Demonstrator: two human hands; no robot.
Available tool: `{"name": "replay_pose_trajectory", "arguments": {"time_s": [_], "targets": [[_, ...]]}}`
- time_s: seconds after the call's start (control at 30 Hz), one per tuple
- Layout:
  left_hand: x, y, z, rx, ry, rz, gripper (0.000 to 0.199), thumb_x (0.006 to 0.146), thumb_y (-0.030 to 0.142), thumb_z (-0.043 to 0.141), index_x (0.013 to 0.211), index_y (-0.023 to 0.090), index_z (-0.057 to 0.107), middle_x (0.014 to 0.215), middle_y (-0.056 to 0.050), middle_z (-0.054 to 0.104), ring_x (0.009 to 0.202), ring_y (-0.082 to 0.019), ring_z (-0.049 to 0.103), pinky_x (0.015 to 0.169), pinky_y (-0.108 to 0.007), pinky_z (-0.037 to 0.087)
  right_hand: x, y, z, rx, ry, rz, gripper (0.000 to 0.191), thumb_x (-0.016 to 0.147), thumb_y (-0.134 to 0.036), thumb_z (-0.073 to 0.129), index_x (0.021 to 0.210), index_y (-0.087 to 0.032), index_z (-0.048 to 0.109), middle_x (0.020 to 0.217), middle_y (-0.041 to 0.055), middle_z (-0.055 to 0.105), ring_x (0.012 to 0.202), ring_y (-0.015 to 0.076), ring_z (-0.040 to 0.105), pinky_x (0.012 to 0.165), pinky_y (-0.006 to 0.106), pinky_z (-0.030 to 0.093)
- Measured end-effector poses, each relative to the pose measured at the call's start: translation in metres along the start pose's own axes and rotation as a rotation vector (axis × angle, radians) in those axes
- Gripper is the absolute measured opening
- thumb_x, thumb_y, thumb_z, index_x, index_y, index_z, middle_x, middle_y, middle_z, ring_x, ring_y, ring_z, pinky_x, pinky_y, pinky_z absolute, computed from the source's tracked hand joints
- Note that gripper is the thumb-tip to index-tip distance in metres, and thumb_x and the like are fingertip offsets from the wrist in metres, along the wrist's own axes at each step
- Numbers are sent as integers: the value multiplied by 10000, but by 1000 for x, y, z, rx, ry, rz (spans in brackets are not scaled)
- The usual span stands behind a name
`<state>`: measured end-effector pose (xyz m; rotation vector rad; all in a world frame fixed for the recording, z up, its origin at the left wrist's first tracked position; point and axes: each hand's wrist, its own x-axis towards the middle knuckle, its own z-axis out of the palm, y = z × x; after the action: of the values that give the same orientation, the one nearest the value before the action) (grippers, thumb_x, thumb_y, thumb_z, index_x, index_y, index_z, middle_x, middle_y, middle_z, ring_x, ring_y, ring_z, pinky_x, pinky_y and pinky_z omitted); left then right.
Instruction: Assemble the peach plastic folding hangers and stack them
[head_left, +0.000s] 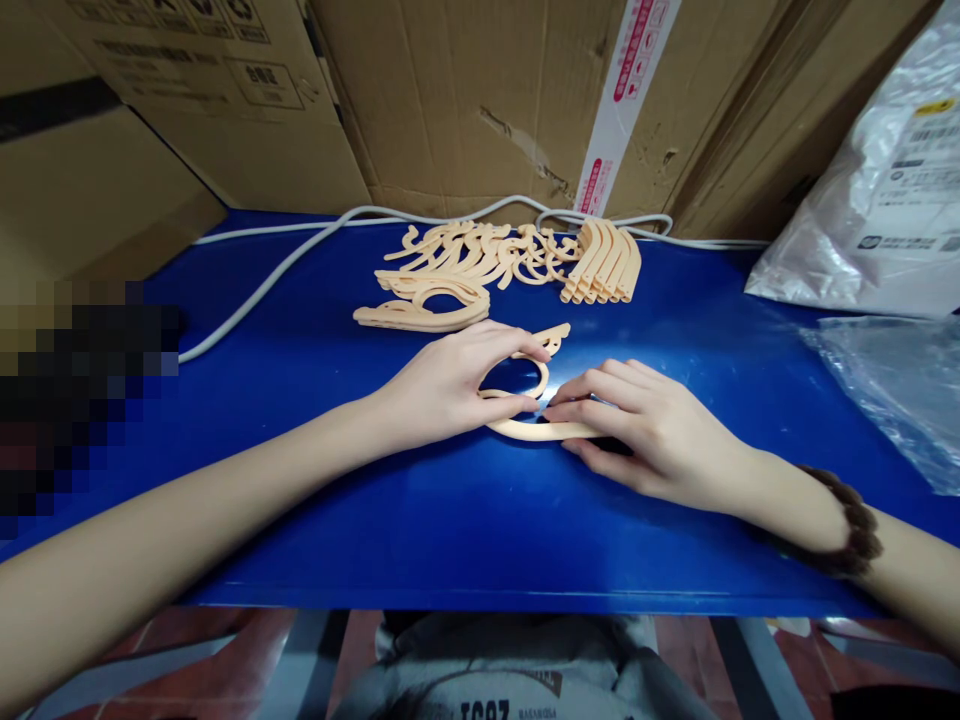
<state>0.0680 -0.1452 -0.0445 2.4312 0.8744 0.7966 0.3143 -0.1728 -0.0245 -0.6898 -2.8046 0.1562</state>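
Observation:
A beige plastic folding hanger (529,431) lies low over the blue table in front of me, with a round opening in its middle. My left hand (461,385) grips its left side, thumb below and fingers above the opening. From the right, my right hand (649,425) pinches the hanger's lower arm between thumb and fingers. The hanger's right end is hidden behind that hand. Just beyond my left hand lie folded beige hangers (427,318), stacked flat. Farther back are a pile of loose beige hooks (469,250) and a row of curved hanger arms (606,262).
Cardboard boxes (465,100) stand along the back of the blue table (450,530). A white cable (277,275) runs along the rear and left. On the right are a white plastic parcel bag (870,200) and a clear plastic bag (892,380).

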Motion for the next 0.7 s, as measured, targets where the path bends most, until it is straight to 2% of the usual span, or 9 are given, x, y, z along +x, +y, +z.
{"name": "replay_pose_trajectory", "arguments": {"time_s": [0.27,0.43,0.57,0.7], "targets": [[0,-1,2,-61,10,1,464,853,316,726,1272,154,610,1225,-66,689,1159,-196,614,991,-295,479,-1,0,0,-34,-19,29,238,996,-273,463,1136,-176,630,1157,91,625,961,208,553,808,360,394],[0,1,1,-65,15,6,312,953,217,557,1251,143,611,1260,-63,670,1170,-181,610,1013,-281,456,0,3,-1,-37,-19,29,247,1003,-269,447,1139,-172,630,1151,85,642,969,202,566,818,358,390],[0,0,-1,-66,33,33,365,937,54,419,1242,143,599,1214,-56,679,1097,-152,639,959,-241,470,0,8,-4,-26,-2,35,229,991,-257,471,1147,-179,618,1160,73,659,1012,202,576,860,369,393],[1,-1,-3,-49,23,51,322,943,89,419,1181,156,626,1167,-71,679,1082,-173,636,950,-268,474,0,13,-8,-32,18,44,188,963,-239,508,1102,-192,625,1166,76,664,1017,206,582,864,378,397]]}}
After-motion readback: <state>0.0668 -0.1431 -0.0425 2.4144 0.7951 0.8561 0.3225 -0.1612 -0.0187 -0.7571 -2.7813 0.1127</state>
